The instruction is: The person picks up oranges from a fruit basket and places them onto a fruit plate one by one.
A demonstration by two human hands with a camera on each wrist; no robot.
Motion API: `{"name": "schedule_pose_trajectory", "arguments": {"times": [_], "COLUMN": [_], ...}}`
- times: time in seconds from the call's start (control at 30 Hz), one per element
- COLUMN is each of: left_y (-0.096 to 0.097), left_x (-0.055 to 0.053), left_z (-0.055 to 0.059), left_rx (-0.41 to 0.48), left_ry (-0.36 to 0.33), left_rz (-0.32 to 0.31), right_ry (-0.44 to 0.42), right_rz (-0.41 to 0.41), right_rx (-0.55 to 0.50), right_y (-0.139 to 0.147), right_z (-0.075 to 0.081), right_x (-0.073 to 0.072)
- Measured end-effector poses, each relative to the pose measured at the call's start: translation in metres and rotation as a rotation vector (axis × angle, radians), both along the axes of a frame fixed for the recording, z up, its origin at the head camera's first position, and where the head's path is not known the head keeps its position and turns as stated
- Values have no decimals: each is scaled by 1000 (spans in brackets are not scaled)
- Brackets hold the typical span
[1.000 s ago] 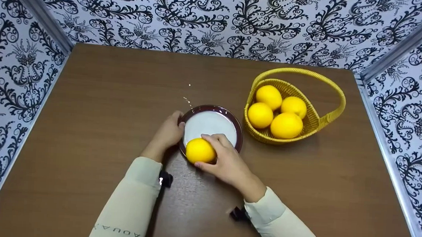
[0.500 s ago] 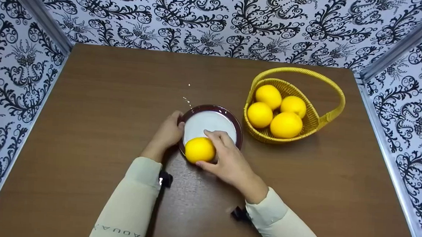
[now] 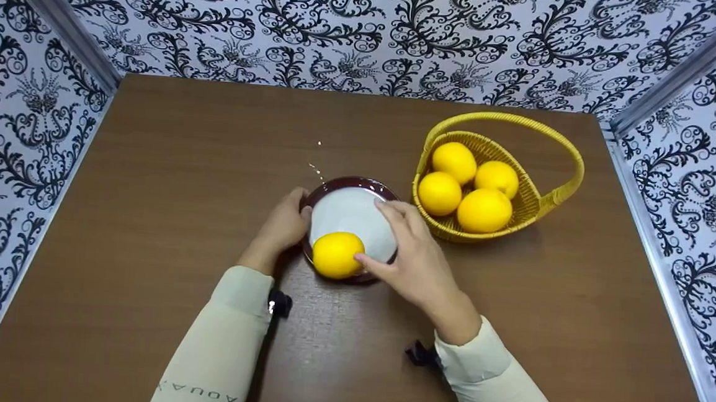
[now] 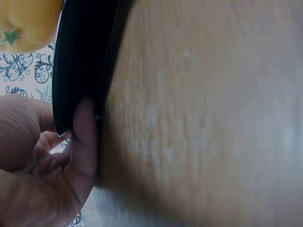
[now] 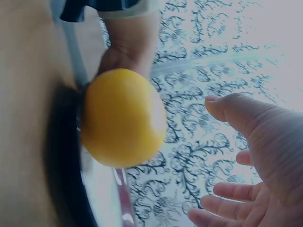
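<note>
Now, the right hand (image 3: 414, 248) has let go of the orange (image 3: 338, 256) and drawn off to its right; half a second earlier its fingers lay round the fruit. Thumb and fingers stand spread and bear nothing, the right wrist view showing a gap between thumb tip and peel. The orange rests on the near left part of the plate (image 3: 351, 210), overlapping the near rim, so its placing appears complete. The left hand (image 3: 285, 221) pinches the plate's left rim, which probably steadies it. To the right on the surface (image 3: 211, 167) stands the yellow basket (image 3: 527, 202), holding four further oranges (image 3: 485, 210) close together. Its handle (image 3: 512, 118) arches over the far right side and might hinder a reach from there; the near side appears unobstructed.
</note>
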State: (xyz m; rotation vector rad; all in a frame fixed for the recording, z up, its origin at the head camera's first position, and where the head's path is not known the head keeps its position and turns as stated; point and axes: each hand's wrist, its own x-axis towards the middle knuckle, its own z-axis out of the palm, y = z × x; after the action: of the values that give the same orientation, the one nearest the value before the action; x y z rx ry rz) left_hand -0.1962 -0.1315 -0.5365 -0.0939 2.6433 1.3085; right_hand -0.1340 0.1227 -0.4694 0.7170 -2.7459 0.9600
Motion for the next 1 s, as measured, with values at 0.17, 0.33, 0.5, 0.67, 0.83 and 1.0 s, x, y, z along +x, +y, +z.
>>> {"name": "schedule_pose_trajectory", "arguments": {"times": [0.17,0.33,0.5,0.67,0.83,1.0], "left_y": [-1,-1,0,0,0,0], "left_x": [0,0,-1,-1,-1,-2], "left_z": [0,1,1,1,0,0], "left_rx": [5,0,-9,-18,-23,-15], "left_ry": [-2,-2,-2,-6,-22,-41], "left_rz": [3,6,-1,-2,-4,-2], "right_ry": [12,-1,-5,-21,-11,23], "right_rz": [-32,-68,-129,-201,-254,-297], "right_rx": [-31,-54,-103,-139,-162,-170], "right_y": [11,25,42,57,73,88], "right_z": [9,16,22,25,25,23], "right_x": [-5,-12,-20,-27,-34,-40]}}
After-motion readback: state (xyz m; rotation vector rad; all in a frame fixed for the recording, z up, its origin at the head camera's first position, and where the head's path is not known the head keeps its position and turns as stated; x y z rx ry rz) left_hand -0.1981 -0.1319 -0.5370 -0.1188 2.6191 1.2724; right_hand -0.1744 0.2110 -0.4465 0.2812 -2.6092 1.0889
